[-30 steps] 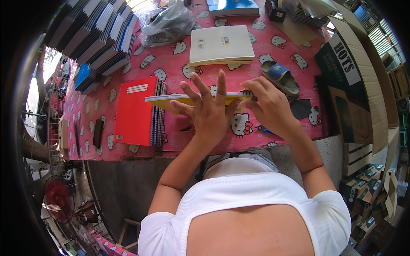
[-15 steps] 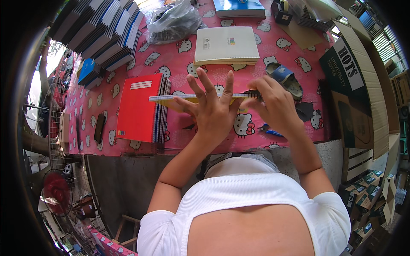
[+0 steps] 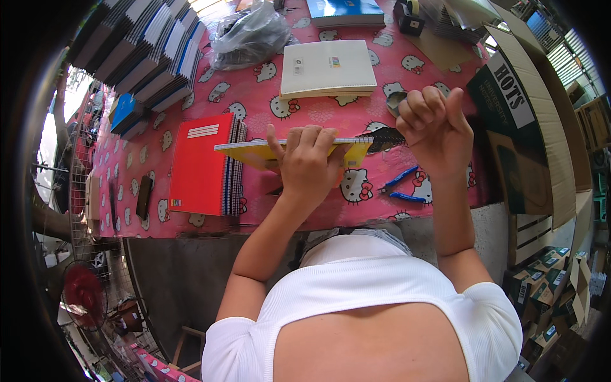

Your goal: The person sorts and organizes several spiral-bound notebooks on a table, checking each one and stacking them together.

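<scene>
My left hand (image 3: 308,162) is closed on a yellow notebook (image 3: 251,156), held nearly edge-on above the table with its white pages upward. A dark spiral coil (image 3: 384,139) sticks out from the notebook's right end toward my right hand (image 3: 436,130). That hand is raised, its fingers curled and its thumb standing apart; whether anything is inside the fingers is hidden. Below it lie blue-handled pliers (image 3: 405,186) with their handles spread. To the left is a stack of red spiral notebooks (image 3: 202,162).
A pink cartoon-print cloth (image 3: 318,118) covers the table. Beyond my hands lie a white-covered notebook stack (image 3: 328,69), a grey plastic bag (image 3: 249,37) and blue notebooks (image 3: 345,11). Tall book stacks (image 3: 143,48) fill the far left. An open cardboard box (image 3: 519,134) stands at the right.
My right hand has drawn away from the notebook's end to the right and turned over, uncovering the pliers. My left fingers, spread before, have folded over the notebook.
</scene>
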Action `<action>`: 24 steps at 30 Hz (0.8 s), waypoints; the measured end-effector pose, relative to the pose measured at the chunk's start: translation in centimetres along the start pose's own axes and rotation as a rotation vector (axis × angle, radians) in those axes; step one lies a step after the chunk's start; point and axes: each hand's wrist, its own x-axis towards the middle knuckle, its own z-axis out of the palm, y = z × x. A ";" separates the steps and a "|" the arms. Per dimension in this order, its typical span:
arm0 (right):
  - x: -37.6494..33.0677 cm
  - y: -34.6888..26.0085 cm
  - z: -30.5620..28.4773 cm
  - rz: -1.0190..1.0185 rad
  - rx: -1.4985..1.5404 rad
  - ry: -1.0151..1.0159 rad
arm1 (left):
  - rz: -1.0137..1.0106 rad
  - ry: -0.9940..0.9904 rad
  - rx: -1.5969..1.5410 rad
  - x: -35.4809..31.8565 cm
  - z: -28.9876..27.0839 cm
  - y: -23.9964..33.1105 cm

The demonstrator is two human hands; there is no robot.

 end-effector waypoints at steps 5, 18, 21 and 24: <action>-0.4 0.5 -0.4 0.043 0.192 -0.011 | 0.008 -0.026 -0.001 0.3 -0.2 0.2; -2.9 1.8 -0.6 -0.027 -1.892 -0.096 | 0.009 -0.122 -0.333 -0.3 -3.2 -0.5; -0.1 -3.0 -5.8 0.318 -2.023 0.070 | 0.009 -0.058 -0.336 -0.4 -2.7 -0.8; -2.1 -5.0 -13.6 0.679 -2.532 0.403 | -0.007 0.072 -0.311 0.4 -2.1 -0.1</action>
